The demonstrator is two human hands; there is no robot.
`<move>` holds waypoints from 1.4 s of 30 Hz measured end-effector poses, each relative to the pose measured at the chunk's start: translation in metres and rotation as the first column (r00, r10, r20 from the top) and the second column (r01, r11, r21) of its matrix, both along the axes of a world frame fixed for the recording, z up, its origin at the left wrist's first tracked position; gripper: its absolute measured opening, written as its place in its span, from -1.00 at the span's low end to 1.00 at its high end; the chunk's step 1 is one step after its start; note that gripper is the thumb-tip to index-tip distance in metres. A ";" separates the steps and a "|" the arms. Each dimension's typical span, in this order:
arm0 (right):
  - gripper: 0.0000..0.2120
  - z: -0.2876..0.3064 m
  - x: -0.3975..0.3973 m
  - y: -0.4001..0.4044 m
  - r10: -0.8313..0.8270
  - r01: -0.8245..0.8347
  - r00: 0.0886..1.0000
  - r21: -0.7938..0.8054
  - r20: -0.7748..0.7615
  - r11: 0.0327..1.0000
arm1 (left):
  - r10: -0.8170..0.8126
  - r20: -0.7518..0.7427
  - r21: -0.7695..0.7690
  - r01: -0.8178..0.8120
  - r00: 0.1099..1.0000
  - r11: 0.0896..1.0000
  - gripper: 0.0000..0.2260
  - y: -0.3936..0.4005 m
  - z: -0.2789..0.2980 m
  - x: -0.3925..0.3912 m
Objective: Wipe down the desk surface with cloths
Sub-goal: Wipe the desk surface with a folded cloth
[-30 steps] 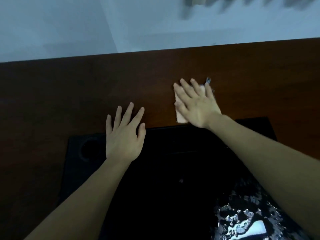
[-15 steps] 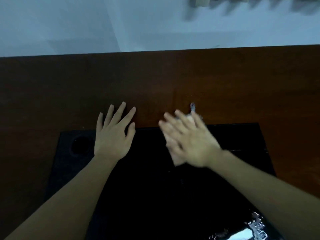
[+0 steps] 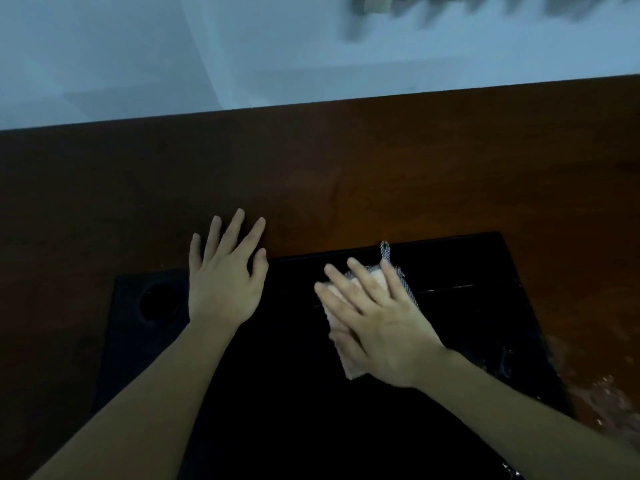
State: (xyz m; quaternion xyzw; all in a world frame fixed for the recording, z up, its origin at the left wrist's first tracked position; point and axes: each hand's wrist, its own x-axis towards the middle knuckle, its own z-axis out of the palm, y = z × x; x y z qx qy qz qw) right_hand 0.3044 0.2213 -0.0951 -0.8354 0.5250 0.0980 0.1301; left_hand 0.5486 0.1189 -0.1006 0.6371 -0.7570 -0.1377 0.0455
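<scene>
Right grip [image 3: 384, 327] flat, pressing cloth [image 3: 346, 362] on black panel [image 3: 277, 393], left grip [image 3: 225, 282] released, no readable writing

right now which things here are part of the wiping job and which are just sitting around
In the job:
- pink cloth, pressed flat under the right hand
- brown desk surface
- left hand, resting flat at the black panel's edge

Lying about:
- black panel with a round hole
- blurred items at the wall
</scene>
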 end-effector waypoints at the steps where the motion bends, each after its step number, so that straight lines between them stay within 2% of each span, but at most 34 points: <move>1: -0.41 -0.002 -0.005 0.002 0.026 -0.026 1.000 0.016 0.004 1.000 | -0.001 0.000 -0.001 0.001 1.000 1.000 -0.53 0.001 0.001 0.000; 4: -0.42 -0.001 -0.018 -0.029 -0.026 0.027 0.999 -0.020 0.024 0.999 | -0.007 0.000 0.012 0.007 1.000 1.000 -0.52 0.000 0.003 0.000; 8: -0.42 0.002 -0.040 -0.098 -0.315 0.313 0.948 -0.063 -0.040 0.948 | -0.012 0.009 0.027 0.012 1.000 1.000 -0.52 -0.001 0.005 -0.001; 12: -0.42 0.002 -0.028 -0.112 -0.451 0.448 0.890 -0.060 -0.059 0.892 | -0.009 0.016 0.027 0.008 1.000 1.000 -0.53 -0.002 0.002 0.001; 15: -0.39 0.000 0.005 -0.069 -0.375 0.369 0.922 -0.074 -0.102 0.927 | -0.010 0.022 0.029 0.010 1.000 1.000 -0.53 -0.001 0.001 0.001; 19: -0.39 0.001 0.042 0.001 -0.169 0.168 0.986 -0.056 -0.012 0.984 | -0.016 0.014 0.020 0.016 1.000 1.000 -0.52 0.001 0.003 0.001; 22: -0.39 -0.002 0.037 -0.005 -0.096 0.096 0.995 -0.022 0.001 0.995 | -0.019 0.014 0.018 0.019 1.000 1.000 -0.52 0.000 0.004 0.000; 24: -0.39 0.001 0.027 -0.033 -0.126 0.126 0.992 -0.040 -0.011 0.991 | -0.023 0.027 0.033 0.023 0.999 0.999 -0.52 -0.002 0.004 0.000; 28: -0.41 0.005 -0.002 -0.103 -0.362 0.358 0.931 -0.069 -0.056 0.931 | -0.021 0.029 0.030 0.020 0.999 0.999 -0.52 -0.001 0.003 0.000; 31: -0.42 0.004 -0.007 -0.114 -0.408 0.406 0.911 -0.055 -0.051 0.912 | -0.021 0.023 0.015 0.021 1.000 1.000 -0.52 -0.002 0.002 0.000; 35: -0.41 0.005 0.005 -0.058 -0.320 0.317 0.943 -0.047 -0.091 0.947 | -0.018 0.016 0.015 0.018 1.000 1.000 -0.50 0.001 0.001 0.001; 38: -0.41 0.000 0.003 -0.006 -0.176 0.175 0.984 -0.035 -0.023 0.984 | -0.057 0.038 -0.028 0.058 0.998 0.998 -0.49 0.002 0.001 0.001; 42: -0.40 0.001 -0.016 0.004 -0.055 0.055 0.998 0.030 -0.018 0.998 | -0.043 0.069 -0.013 0.044 0.997 0.999 -0.49 0.000 0.010 -0.006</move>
